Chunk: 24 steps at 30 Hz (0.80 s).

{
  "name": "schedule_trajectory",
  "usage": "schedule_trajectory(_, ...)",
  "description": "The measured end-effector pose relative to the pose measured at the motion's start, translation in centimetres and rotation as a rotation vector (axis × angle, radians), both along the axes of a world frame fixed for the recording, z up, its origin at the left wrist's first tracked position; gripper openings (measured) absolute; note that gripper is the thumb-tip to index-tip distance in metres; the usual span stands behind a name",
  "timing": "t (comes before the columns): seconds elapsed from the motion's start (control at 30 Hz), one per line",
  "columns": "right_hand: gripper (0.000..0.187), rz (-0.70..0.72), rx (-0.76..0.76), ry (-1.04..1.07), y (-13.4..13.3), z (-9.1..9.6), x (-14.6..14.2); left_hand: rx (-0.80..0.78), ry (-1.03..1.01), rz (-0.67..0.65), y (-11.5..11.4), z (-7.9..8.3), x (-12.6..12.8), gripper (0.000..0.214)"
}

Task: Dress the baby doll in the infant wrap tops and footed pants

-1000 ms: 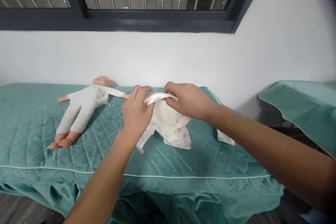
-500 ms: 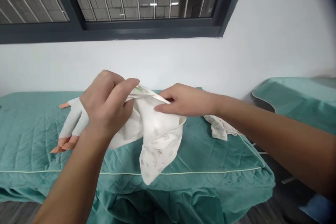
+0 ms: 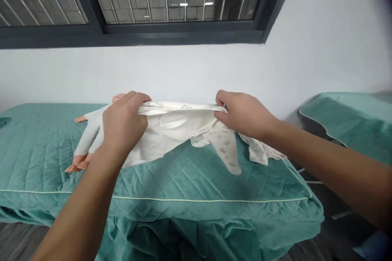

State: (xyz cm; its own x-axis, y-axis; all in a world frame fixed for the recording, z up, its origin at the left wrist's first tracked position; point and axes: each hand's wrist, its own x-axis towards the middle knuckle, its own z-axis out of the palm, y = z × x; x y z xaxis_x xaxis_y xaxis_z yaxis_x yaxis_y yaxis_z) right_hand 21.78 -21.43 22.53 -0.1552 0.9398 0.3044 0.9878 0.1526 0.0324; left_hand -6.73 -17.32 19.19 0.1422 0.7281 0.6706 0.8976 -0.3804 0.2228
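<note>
My left hand [image 3: 124, 124] and my right hand [image 3: 243, 113] are both closed on the top edge of a white baby garment [image 3: 174, 128], stretching it out flat between them above the bed. Its printed lower part hangs down toward the green quilted cover [image 3: 190, 181]. A baby doll [image 3: 87, 138] in pale clothes lies on the bed behind my left hand, which hides most of it.
A second white garment [image 3: 260, 151] lies crumpled on the bed's right side, under my right wrist. Another green-covered bed [image 3: 352, 122] stands at the right, with a gap of floor between. A white wall and a dark-framed window are behind.
My hands have moved apart, pulling the bunched garment out wide. One second ago it was held close together just above the bed.
</note>
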Motion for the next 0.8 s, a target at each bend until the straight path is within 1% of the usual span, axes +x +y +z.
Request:
schedule_trajectory(0.13, 0.016, -0.118, -0.009, 0.139, -0.1, -1.3, 2.3, -0.093, -0.210, -0.069, 0.6, -0.8, -0.8, 0.042)
schedule_trajectory(0.23, 0.016, -0.113, -0.016, 0.318, -0.7, -2.2, 3.8, -0.215, -0.402, -0.108, 0.5, -1.1, -1.2, 0.028)
schedule_trajectory(0.3, 0.018, -0.100, -0.044, 0.457, -0.8, -2.6, 4.7, -0.315, -0.454, -0.102, 0.3, -1.2, -1.5, 0.022)
schedule_trajectory(0.37, 0.022, -0.113, -0.101, 0.530, -0.4, -2.8, 5.6, -0.390, -0.395, -0.087, 0.5, -1.6, -1.8, 0.024)
schedule_trajectory(0.4, 0.025, -0.123, -0.144, 0.524, 0.1, -2.9, 5.9, -0.423, -0.335, -0.078, 0.9, -1.9, -2.0, 0.025)
schedule_trajectory(0.43, 0.029, -0.123, -0.198, 0.485, 0.9, -3.2, 6.3, -0.451, -0.265, -0.069, 1.4, -2.4, -2.1, 0.026)
schedule_trajectory(0.5, 0.037, -0.106, -0.325, 0.332, 2.9, -4.2, 6.7, -0.493, -0.124, -0.039, 2.8, -3.6, -2.3, 0.030)
schedule_trajectory(0.57, 0.044, -0.102, -0.409, 0.160, 5.1, -6.1, 6.4, -0.517, -0.028, 0.006, 4.6, -5.3, -2.1, 0.032)
schedule_trajectory(0.63, 0.049, -0.145, -0.351, 0.086, 6.9, -8.9, 5.1, -0.541, 0.002, 0.065, 6.2, -7.5, -1.1, 0.033)
schedule_trajectory(0.7, 0.049, -0.119, -0.237, 0.095, 7.7, -12.3, 2.6, -0.536, 0.039, 0.142, 7.2, -10.1, 0.7, 0.039)
schedule_trajectory(0.73, 0.051, -0.095, -0.220, 0.112, 7.8, -14.2, 1.1, -0.509, 0.062, 0.137, 7.3, -11.5, 1.9, 0.042)
schedule_trajectory(0.77, 0.053, -0.061, -0.218, 0.127, 7.7, -16.0, -0.5, -0.487, 0.069, 0.090, 7.2, -12.8, 3.1, 0.041)
schedule_trajectory(0.8, 0.054, -0.026, -0.223, 0.146, 7.6, -17.8, -2.2, -0.483, 0.054, 0.014, 7.0, -14.2, 4.4, 0.039)
